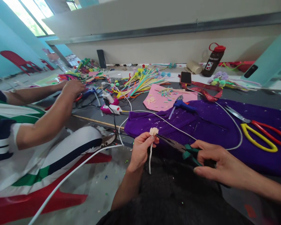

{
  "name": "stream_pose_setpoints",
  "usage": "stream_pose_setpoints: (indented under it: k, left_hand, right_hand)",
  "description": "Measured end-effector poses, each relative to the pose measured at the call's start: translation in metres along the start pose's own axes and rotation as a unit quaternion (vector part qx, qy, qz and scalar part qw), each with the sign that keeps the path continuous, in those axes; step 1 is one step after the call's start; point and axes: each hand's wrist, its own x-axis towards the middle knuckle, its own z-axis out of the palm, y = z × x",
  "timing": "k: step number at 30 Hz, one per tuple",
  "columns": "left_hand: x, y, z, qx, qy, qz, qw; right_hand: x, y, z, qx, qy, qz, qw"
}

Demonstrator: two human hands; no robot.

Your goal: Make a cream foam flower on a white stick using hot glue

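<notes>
Between the thumb and fingers of my left hand (144,147) is a small cream flower-like piece (154,131), with a pale stem (150,159) hanging down below it. My right hand (210,159) is closed around the green handles of long-nosed pliers (175,143). The tips of the pliers reach the right side of the cream piece; whether they grip it cannot be made out. Beyond my hands, a blue glue gun (184,106) lies on purple cloth (215,117).
Scissors (257,125) lie at the right. Pink paper (152,97) with small cut pieces, colourful stems (140,82), a phone (185,77) and a bottle (213,61) stand behind. A white cable (164,117) crosses the cloth. Another person's arms (58,112) work at the left.
</notes>
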Motion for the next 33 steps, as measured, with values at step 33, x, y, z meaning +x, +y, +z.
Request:
stream_pose_setpoints:
  k: [33]
  left_hand:
    - [0.001, 0.002, -0.006, 0.123, -0.046, 0.035, 0.991]
  right_hand:
    - [0.003, 0.015, -0.010, 0.079, -0.083, 0.018, 0.993]
